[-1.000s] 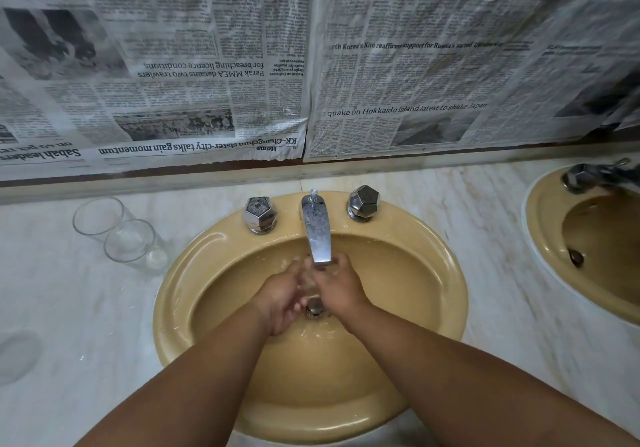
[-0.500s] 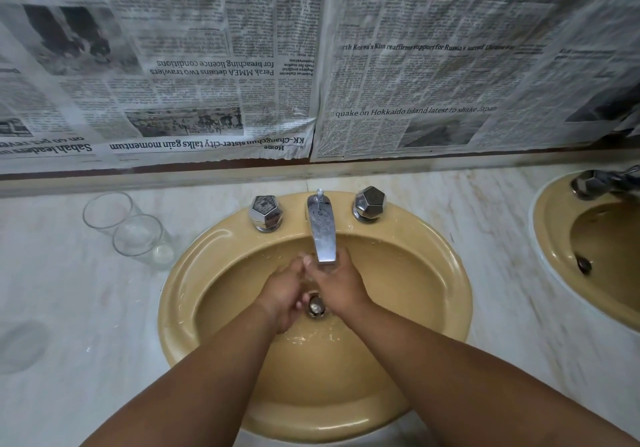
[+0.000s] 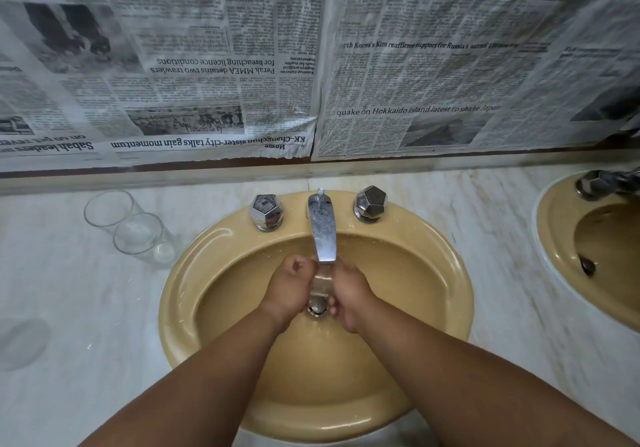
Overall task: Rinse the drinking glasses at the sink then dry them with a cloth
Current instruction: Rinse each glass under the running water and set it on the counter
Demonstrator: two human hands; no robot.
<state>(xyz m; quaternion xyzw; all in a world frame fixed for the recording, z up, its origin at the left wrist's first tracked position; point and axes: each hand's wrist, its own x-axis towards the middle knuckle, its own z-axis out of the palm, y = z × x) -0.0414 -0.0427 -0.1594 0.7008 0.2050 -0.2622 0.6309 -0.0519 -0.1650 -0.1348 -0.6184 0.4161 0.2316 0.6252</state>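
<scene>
Under the chrome spout [image 3: 322, 235] of the yellow sink [image 3: 221, 256], both my hands hold a small clear drinking glass [image 3: 321, 282], seen as a see-through shape over the drain [image 3: 317, 306]. My left hand [image 3: 291, 289] curls against the glass's left side and my right hand [image 3: 349, 294] wraps its right side. Two more clear glasses stand upright and touching on the marble counter left of the sink, the back one [image 3: 109, 208] behind the front one [image 3: 140, 238].
Two faceted chrome tap knobs [image 3: 266, 211] [image 3: 370, 204] flank the spout. A second yellow sink [image 3: 561, 238] with its own tap lies at the right edge. Newspaper sheets [image 3: 207, 65] cover the wall behind. A faint round clear shape [image 3: 20, 342] sits on the counter far left.
My hands have drawn slightly apart under the spout, so the glass and the drain now show between them. The glasses on the counter have not moved.
</scene>
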